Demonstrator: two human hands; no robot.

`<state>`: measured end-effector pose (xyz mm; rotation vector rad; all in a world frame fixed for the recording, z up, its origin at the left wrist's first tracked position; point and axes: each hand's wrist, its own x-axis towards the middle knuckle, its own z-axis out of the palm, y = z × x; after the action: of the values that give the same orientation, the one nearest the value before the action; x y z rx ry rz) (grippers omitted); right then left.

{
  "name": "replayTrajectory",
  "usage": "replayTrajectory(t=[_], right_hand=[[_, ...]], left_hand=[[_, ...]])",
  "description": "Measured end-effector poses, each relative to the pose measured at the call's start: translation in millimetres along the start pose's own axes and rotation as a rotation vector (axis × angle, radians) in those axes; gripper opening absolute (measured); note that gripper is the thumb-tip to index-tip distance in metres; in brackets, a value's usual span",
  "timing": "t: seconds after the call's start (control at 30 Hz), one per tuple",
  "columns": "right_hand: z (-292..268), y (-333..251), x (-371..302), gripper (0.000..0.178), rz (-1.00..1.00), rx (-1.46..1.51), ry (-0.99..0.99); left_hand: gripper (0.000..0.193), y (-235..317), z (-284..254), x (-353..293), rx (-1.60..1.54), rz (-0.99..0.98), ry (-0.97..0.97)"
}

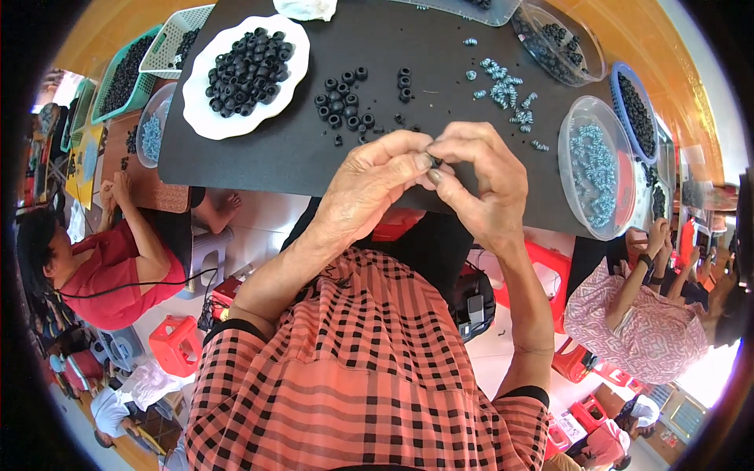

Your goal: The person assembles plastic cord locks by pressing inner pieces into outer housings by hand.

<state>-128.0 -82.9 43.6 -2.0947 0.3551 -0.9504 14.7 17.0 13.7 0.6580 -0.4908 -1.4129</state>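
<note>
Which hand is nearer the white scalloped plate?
Left. The left hand is below and right of the white scalloped plate in the picture; the right hand is farther right.

left hand [371, 179] and right hand [487, 179] pinch a black piece [436, 162] by the table [251, 169].

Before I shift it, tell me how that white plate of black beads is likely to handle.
The white plate looks rigid, holding its wavy rim evenly. Being broad and flat on the dark table, it would probably slide rather than tip. The rounded black beads are loosely heaped, so a tilt could send some rolling.
</note>
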Motion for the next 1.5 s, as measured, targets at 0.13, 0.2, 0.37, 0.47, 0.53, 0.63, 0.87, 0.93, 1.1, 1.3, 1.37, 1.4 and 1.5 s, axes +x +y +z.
replayTrajectory(t=[0.13,0.2,0.37,0.47,0.53,0.63,0.87,0.93,1.1,1.3,1.37,1.4,1.5], right_hand=[[-10,-2,-11,0.024,0.092,0.131,-0.052],[-13,3,-18,0.023,0.136,0.192,-0.074],[-11,8,-15,0.017,0.229,0.249,-0.070],[-10,5,0,0.009,0.270,0.090,-0.015],[-14,16,12,0.009,0.211,-0.080,0.020],[-25,45,36,0.010,0.106,-0.362,0.098],[-52,106,97,0.014,0.022,-0.554,0.042],[-50,116,108,0.015,0.067,-0.569,0.008],[-36,132,130,0.017,-0.002,-0.615,-0.032],[-8,138,160,0.020,-0.081,-0.622,-0.093],[4,138,169,0.022,-0.137,-0.596,-0.102],[7,137,171,0.017,-0.058,-0.617,-0.165],[8,143,176,0.016,-0.120,-0.749,-0.227]], left_hand=[[0.023,-2,4,-7,0.006,-0.106,-0.062],[0.023,-7,4,-9,0.016,-0.131,-0.052],[0.018,-13,3,-7,0.088,-0.093,-0.021],[0.017,-9,5,-1,0.115,-0.062,-0.003],[0.017,-8,3,4,0.176,-0.014,0.010],[0.017,-10,1,7,0.289,-0.022,0.061],[0.013,-10,5,11,0.313,0.015,0.020],[0.014,-11,7,10,0.336,0.016,0.019],[0.018,-14,4,5,0.562,0.028,-0.032],[0.015,-7,10,5,0.540,0.024,-0.033],[0.016,-8,9,4,0.522,0.015,-0.034],[0.017,-9,7,4,0.511,0.002,-0.033],[0.017,-8,9,5,0.465,-0.008,-0.033]])
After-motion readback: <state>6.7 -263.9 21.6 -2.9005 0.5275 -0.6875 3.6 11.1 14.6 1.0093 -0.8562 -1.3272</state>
